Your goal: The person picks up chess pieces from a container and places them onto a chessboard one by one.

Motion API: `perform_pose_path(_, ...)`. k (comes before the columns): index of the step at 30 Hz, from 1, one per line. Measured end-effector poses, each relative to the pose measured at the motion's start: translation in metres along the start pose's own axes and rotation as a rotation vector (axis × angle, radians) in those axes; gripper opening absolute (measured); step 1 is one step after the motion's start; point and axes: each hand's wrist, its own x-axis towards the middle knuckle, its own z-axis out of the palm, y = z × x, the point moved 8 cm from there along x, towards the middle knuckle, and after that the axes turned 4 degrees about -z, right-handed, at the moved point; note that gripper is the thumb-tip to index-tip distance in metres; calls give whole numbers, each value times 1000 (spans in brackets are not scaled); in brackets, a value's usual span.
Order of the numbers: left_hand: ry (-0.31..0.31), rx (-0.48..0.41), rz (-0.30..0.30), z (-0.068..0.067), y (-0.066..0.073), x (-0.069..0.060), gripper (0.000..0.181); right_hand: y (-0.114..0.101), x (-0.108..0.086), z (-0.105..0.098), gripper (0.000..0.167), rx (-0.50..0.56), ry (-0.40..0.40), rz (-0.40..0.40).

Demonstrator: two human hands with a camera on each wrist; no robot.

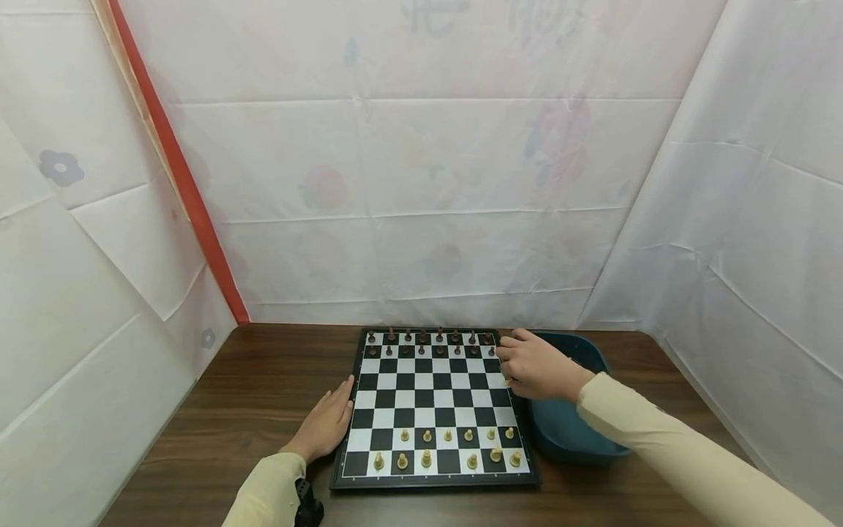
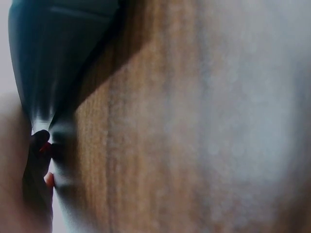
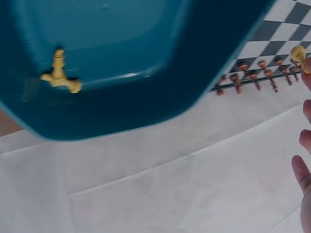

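A black-and-white chessboard (image 1: pixel 424 399) lies on the table. Dark brown chess pieces (image 1: pixel 423 337) fill the two far rows, and pale yellow chess pieces (image 1: pixel 426 459) stand in the two near rows with some squares bare between them. Over the board's right edge, my right hand (image 1: pixel 536 366) pinches a pale yellow chess piece (image 3: pixel 298 53); its base shows in the right wrist view, but the fingers and frame edge hide the rest. My left hand (image 1: pixel 327 423) rests with straight fingers along the board's left edge.
Beside the board's right edge stands a blue bin (image 1: pixel 573 428), partly under my right forearm. A few yellow chess pieces (image 3: pixel 59 73) lie inside it. White sheeting (image 1: pixel 421 183) hangs behind and on both sides of the brown wooden table (image 1: pixel 283 362).
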Motion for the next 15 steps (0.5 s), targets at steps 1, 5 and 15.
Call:
perform_pose_path(1,3,-2,5,0,1,0,52,-1,4,-1,14,0,-2,-4)
perform_pose_path(5,7,-5,8,-1,1,0,52,-7,19,-2,12,-14,-17,-18)
perform_pose_path(15,8,-9,-5,-1,1,0,52,-26,52,-9,11,-57,24,-86)
